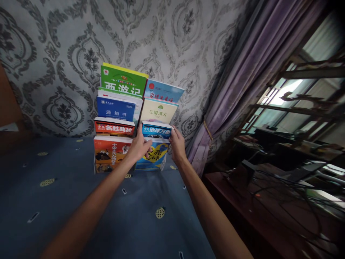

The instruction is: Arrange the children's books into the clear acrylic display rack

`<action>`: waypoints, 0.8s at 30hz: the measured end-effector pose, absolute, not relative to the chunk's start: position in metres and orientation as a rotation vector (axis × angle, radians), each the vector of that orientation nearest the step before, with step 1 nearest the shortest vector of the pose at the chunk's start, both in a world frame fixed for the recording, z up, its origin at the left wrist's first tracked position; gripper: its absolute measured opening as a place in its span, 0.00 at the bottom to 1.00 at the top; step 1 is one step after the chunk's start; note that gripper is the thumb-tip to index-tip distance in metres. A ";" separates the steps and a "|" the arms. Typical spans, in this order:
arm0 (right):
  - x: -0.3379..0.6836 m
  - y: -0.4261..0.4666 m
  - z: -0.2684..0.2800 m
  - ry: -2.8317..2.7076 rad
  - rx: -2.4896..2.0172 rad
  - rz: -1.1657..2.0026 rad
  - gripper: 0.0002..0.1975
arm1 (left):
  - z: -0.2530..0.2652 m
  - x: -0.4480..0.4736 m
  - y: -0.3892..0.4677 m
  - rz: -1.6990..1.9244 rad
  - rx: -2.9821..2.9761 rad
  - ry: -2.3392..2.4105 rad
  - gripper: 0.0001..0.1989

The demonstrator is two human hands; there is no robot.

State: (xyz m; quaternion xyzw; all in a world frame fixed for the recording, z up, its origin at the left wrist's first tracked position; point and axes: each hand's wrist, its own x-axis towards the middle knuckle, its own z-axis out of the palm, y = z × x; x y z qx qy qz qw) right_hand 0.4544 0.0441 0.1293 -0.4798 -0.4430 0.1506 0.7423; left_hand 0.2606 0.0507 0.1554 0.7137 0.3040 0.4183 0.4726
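Observation:
A tiered rack with clear sides (163, 164) stands against the wall, with books in two columns. My left hand (140, 146) is closed at the left edge of a blue book (157, 131) in the right column, its thumb in front of the blue-and-yellow front book (155, 156). At the opposite edge of that blue book, my right hand (177, 144) is closed, its fingertips partly hidden. Behind rise a cream book (159, 110) and a light blue book (165, 90). The left column has a green book (122, 81), a dark blue booklet (115, 109), a red book (114, 128) and an orange book (111, 153).
The rack rests on a dark blue patterned cloth (81, 201). Grey damask wallpaper (161, 46) covers the wall behind. To the right hang a tied purple curtain (229, 90) and a dark red surface (231, 201) with tangled black cables (285, 194).

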 end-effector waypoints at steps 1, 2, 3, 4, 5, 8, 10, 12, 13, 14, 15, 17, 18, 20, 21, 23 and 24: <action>0.455 0.044 0.129 -0.979 -1.050 0.319 0.32 | 0.155 0.260 0.051 1.022 1.740 0.735 0.45; 0.455 0.045 0.129 -0.991 -1.048 0.307 0.32 | 0.155 0.259 0.052 1.022 1.735 0.731 0.45; 0.455 0.045 0.129 -1.006 -1.047 0.292 0.31 | 0.155 0.259 0.052 1.023 1.732 0.728 0.45; 0.455 0.044 0.129 -1.021 -1.046 0.275 0.31 | 0.154 0.259 0.053 1.025 1.733 0.727 0.44; 0.454 0.044 0.130 -1.037 -1.043 0.259 0.31 | 0.154 0.259 0.053 1.026 1.734 0.728 0.44; 0.452 0.041 0.132 -1.092 -1.037 0.240 0.30 | 0.153 0.259 0.054 1.021 1.741 0.730 0.44; 0.450 0.039 0.133 -1.124 -1.029 0.253 0.29 | 0.153 0.259 0.054 1.018 1.743 0.737 0.44; 0.448 0.038 0.134 -1.138 -1.019 0.259 0.27 | 0.153 0.259 0.054 1.012 1.749 0.741 0.44; 0.448 0.038 0.134 -1.139 -1.013 0.258 0.27 | 0.153 0.259 0.054 1.007 1.752 0.744 0.44; 0.448 0.038 0.134 -1.139 -1.007 0.253 0.26 | 0.153 0.259 0.054 1.001 1.753 0.745 0.44; 0.448 0.039 0.133 -1.137 -1.002 0.246 0.26 | 0.153 0.259 0.054 0.994 1.753 0.744 0.44; 0.449 0.041 0.132 -1.132 -0.999 0.234 0.26 | 0.154 0.258 0.054 0.988 1.748 0.738 0.45; 0.449 0.042 0.132 -1.127 -1.002 0.226 0.26 | 0.154 0.258 0.053 0.988 1.746 0.732 0.45; 0.450 0.043 0.131 -1.115 -1.016 0.212 0.26 | 0.155 0.257 0.050 0.984 1.754 0.731 0.46; 0.450 0.044 0.131 -1.111 -1.024 0.207 0.26 | 0.155 0.256 0.048 0.981 1.767 0.734 0.46; 0.450 0.044 0.131 -1.107 -1.038 0.200 0.26 | 0.155 0.253 0.042 0.983 1.808 0.748 0.46; 0.450 0.044 0.130 -1.105 -1.043 0.198 0.27 | 0.155 0.251 0.038 0.991 1.831 0.755 0.46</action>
